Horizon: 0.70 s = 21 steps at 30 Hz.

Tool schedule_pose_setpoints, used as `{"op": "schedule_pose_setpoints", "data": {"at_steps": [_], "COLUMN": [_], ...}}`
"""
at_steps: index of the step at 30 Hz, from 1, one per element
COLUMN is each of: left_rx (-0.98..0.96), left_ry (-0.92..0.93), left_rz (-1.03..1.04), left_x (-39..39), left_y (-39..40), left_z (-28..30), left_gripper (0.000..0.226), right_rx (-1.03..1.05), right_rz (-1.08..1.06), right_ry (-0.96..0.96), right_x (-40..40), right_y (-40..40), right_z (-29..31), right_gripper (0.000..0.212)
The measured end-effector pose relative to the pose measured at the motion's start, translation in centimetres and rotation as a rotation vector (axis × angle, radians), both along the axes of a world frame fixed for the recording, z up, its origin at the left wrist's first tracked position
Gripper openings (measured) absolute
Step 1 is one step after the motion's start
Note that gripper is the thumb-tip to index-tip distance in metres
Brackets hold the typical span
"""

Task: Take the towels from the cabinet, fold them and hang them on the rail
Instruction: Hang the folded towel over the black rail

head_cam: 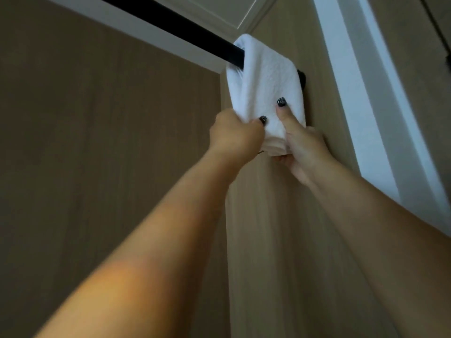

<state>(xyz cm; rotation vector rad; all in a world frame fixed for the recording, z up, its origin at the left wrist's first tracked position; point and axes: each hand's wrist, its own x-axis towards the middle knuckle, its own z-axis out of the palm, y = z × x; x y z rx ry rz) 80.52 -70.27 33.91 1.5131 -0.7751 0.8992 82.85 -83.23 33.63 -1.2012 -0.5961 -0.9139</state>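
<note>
I see the white towel (pixel 266 86) folded and draped over the black rail (pixel 170 23), hard by the rail's end mount (pixel 302 79) on the wood-grain wall (pixel 280 215). My left hand (pixel 234 135) grips the towel's lower left edge, fingers curled round it, thumb on the front. My right hand (pixel 302 147) pinches the lower right part, thumb up the front, fingers behind. A white door frame (pixel 361 93) stands right of that hand.

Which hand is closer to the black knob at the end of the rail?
Right. The right hand grips the towel just below the knob; the left hand grips the towel's other edge, farther off.
</note>
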Motion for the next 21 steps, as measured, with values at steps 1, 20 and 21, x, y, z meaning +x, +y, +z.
{"op": "schedule_pose_setpoints", "data": {"at_steps": [1,20,21], "left_rx": [-0.017,0.262,0.264], "left_ry": [-0.014,-0.005,0.004], "left_rz": [0.036,0.149,0.161], "left_x": [0.0,-7.0,-7.3], "left_y": [-0.4,2.2,2.4], "left_z": [-0.3,-2.4,-2.8], "left_gripper": [0.027,0.051,0.053], "right_rx": [0.019,0.21,0.204], "right_rz": [0.001,0.042,0.002], "right_ry": [0.007,0.269,0.283], "right_x": [0.2,-8.2,-8.7], "right_y": [0.1,2.0,2.1], "right_z": [-0.2,-4.0,-4.4], "right_gripper": [0.064,0.034,0.033]}}
